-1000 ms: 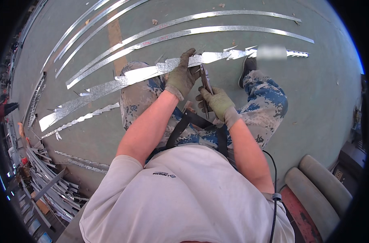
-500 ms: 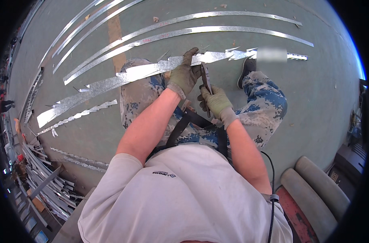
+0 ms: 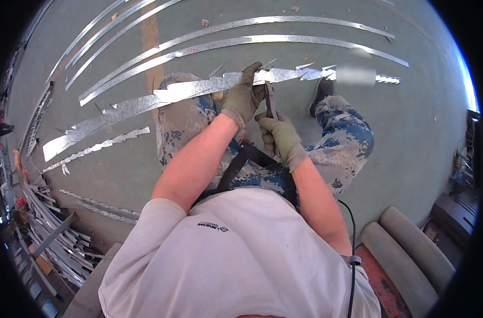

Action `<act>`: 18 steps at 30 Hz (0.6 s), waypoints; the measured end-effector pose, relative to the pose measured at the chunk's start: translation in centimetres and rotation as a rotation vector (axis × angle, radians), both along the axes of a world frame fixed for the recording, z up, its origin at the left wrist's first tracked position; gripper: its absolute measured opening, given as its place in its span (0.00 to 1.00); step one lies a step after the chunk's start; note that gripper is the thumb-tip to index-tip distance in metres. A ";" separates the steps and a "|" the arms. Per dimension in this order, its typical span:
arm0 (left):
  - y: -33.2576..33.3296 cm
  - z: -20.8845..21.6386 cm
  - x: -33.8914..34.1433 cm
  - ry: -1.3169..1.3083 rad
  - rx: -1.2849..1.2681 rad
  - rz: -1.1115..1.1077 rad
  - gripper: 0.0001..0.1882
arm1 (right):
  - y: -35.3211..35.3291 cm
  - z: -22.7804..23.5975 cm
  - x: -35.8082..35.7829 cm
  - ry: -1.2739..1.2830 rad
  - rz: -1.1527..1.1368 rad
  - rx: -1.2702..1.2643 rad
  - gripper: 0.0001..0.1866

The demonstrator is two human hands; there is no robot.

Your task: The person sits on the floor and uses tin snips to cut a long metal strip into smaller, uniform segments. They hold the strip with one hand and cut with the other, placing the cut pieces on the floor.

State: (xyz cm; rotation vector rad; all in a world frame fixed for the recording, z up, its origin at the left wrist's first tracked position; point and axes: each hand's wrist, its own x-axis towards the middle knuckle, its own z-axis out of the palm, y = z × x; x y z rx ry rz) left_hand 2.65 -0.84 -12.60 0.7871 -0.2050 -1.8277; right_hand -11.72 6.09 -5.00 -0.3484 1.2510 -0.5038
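Note:
A long galvanized sheet-metal strip [image 3: 127, 109] with jagged, notched edges and bent-up tabs runs across in front of me, passing over my left thigh. My left hand [image 3: 242, 99], in a greenish work glove, is closed around its middle, the thumb side lying over the metal. In my gloved right hand [image 3: 280, 135] is a pair of snips [image 3: 271, 99], fingers wrapped round the handles. Their dark jaws point up at the strip's near edge, just right of my left hand. Whether the blades are biting into the metal is hard to make out.
Long flat metal strips [image 3: 284, 38] lie on the green floor beyond. A narrower notched strip [image 3: 101, 144] lies to the left, near a heap of metal offcuts [image 3: 56, 233]. Two grey padded rolls [image 3: 400, 259] are at lower right. A cable [image 3: 353, 286] hangs by my right side.
My right hand has closed further round the snips, whose handles were spread before. The left hand keeps its grip on the strip. The whole view has shifted slightly.

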 end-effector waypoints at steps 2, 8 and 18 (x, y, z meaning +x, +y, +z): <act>0.2 -1.2 0.0 -0.259 -0.115 -0.042 0.21 | 0.1 -0.1 0.6 0.063 0.016 -0.004 0.08; -0.4 -1.3 -0.3 -0.222 -0.112 0.010 0.21 | 0.0 0.1 2.0 0.282 0.040 -0.036 0.08; -0.6 0.7 -0.9 -0.115 0.091 0.034 0.20 | -0.5 -5.2 1.4 0.805 0.272 -0.299 0.10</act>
